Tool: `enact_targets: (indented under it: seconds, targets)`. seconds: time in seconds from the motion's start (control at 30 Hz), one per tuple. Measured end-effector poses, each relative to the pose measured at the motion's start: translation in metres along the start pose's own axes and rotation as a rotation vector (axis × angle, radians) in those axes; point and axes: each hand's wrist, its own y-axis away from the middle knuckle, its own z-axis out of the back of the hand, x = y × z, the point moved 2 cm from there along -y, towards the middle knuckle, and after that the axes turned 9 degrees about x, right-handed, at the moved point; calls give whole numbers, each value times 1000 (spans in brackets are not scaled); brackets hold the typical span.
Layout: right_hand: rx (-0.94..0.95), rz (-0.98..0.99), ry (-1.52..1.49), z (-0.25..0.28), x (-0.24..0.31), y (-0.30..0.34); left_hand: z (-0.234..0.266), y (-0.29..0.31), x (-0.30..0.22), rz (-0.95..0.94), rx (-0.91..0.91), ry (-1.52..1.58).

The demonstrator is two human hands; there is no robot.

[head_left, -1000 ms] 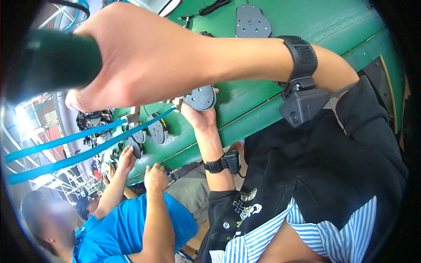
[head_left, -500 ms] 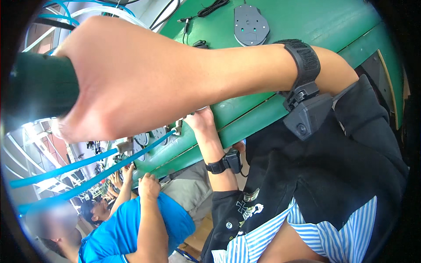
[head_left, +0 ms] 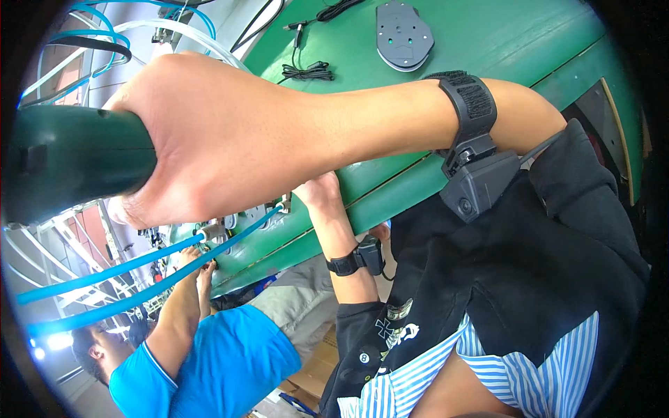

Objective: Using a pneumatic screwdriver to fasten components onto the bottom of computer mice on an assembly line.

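Note:
My right hand (head_left: pixel 188 139) reaches across the upper left of the view, its fingers wrapped around a dark green, rounded, tube-shaped tool (head_left: pixel 77 164). The tool's tip is not seen, so I cannot tell its exact kind. Lower down, my left hand (head_left: pixel 320 189) is at the green table (head_left: pixel 376 184), mostly covered by my right forearm. Its fingers are hidden, as is anything in them. Beyond the right forearm, a grey computer mouse (head_left: pixel 404 40) lies underside up on the table, with screw holes showing.
A coiled black cable (head_left: pixel 306 71) lies near the mouse. Two blue hoses (head_left: pixel 132 263) run across at lower left, ending at metal fittings (head_left: pixel 210 233). Beside me on the left a co-worker in a blue shirt (head_left: pixel 223 355) works at the same table. White and blue tubes (head_left: pixel 188 31) hang at upper left.
My right hand and the green tool have shifted slightly right and down. More of the coiled cable now shows. The co-worker in blue has changed posture, with the arm reaching farther toward the table.

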Motion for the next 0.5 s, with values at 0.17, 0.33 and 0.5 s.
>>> enact_targets:
  seconds: [0.17, 0.33, 0.5]
  targets:
    - [31, 10, 15, -2, -1, 3, -17, 4, -9, 15, -31, -10]
    - [66, -70, -50, -4, -3, 9, -10, -1, -5, 11, 46, -74]
    - [66, 406, 354, 3, 12, -19, 9, -1, -6, -163, -111, -234]
